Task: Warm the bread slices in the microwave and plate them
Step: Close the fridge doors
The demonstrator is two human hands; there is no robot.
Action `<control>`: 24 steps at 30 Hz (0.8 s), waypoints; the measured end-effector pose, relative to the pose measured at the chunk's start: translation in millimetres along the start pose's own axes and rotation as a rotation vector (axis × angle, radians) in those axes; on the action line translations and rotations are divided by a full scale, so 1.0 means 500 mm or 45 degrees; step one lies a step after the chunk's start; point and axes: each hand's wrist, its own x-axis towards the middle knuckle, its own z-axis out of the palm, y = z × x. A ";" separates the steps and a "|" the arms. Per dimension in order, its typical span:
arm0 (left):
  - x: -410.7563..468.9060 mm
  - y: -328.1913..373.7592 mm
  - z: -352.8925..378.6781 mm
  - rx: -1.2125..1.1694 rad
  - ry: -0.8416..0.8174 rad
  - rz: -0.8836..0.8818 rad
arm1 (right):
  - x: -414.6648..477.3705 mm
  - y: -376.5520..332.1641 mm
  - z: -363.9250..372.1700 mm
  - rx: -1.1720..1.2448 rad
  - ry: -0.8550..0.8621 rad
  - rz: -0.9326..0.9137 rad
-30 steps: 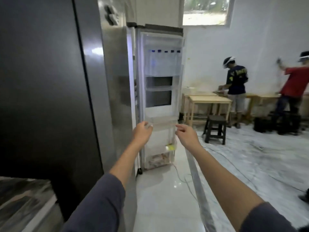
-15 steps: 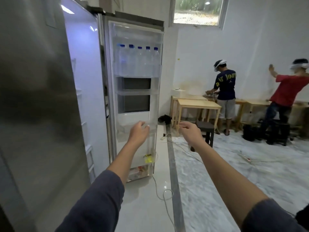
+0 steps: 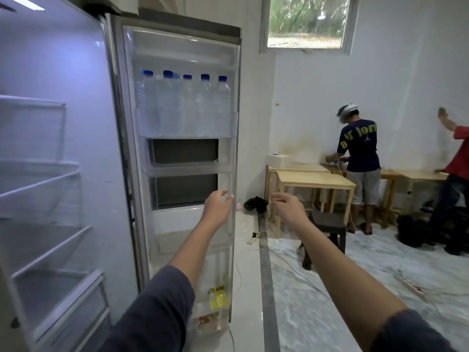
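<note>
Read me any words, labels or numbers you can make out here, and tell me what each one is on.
"a r jor": yellow letters, partly creased, on the back of the dark t-shirt worn by the person at the wooden tables.
Water bottles in the fridge door: no readable labels.
Yellow packet in the bottom door bin: print too blurred to read.
Small yellow sticker on the wall: too small to read.

Single head view; faces forward, slightly down; close to open fridge door.
</note>
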 end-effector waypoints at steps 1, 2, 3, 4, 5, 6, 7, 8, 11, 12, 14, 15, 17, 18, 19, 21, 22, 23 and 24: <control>0.053 0.002 0.015 -0.006 0.013 0.011 | 0.059 -0.001 0.000 0.014 0.000 -0.011; 0.104 0.004 0.027 -0.009 0.028 0.025 | 0.115 -0.002 0.000 0.029 -0.004 -0.021; 0.153 0.009 0.039 -0.010 0.043 0.039 | 0.168 -0.003 0.002 0.049 -0.012 -0.030; 0.197 0.012 0.050 -0.008 0.057 0.054 | 0.216 -0.002 0.004 0.063 -0.023 -0.037; 0.238 0.015 0.061 0.000 0.070 0.072 | 0.263 0.002 0.009 0.073 -0.038 -0.044; 0.274 0.017 0.073 0.018 0.076 0.099 | 0.305 0.007 0.013 0.079 -0.053 -0.049; 0.307 0.021 0.085 0.050 0.074 0.136 | 0.348 0.016 0.018 0.088 -0.061 -0.055; 0.339 0.024 0.098 0.090 0.068 0.185 | 0.388 0.023 0.023 0.095 -0.063 -0.062; 0.435 0.022 0.138 0.244 0.073 0.352 | 0.510 0.043 0.038 0.146 -0.093 -0.057; 0.465 0.016 0.151 0.308 0.081 0.406 | 0.549 0.048 0.044 0.154 -0.108 -0.059; 0.526 0.000 0.177 0.456 0.123 0.501 | 0.630 0.059 0.062 0.173 -0.151 -0.067; 0.555 -0.007 0.189 0.532 0.153 0.545 | 0.676 0.067 0.074 0.194 -0.176 -0.076; 0.613 -0.019 0.211 0.696 0.221 0.624 | 0.769 0.077 0.103 0.225 -0.220 -0.100; 0.642 -0.024 0.222 0.795 0.265 0.663 | 0.816 0.080 0.119 0.237 -0.246 -0.123; 0.673 -0.029 0.232 0.892 0.311 0.698 | 0.863 0.082 0.136 0.263 -0.275 -0.151; 0.729 -0.038 0.248 1.042 0.412 0.721 | 0.950 0.078 0.174 0.330 -0.343 -0.198; 0.756 -0.045 0.255 1.117 0.477 0.707 | 0.991 0.075 0.195 0.356 -0.388 -0.211; 0.781 -0.056 0.261 1.203 0.556 0.683 | 1.034 0.075 0.221 0.376 -0.426 -0.232; 0.803 -0.069 0.268 1.304 0.636 0.650 | 1.070 0.072 0.244 0.381 -0.467 -0.259</control>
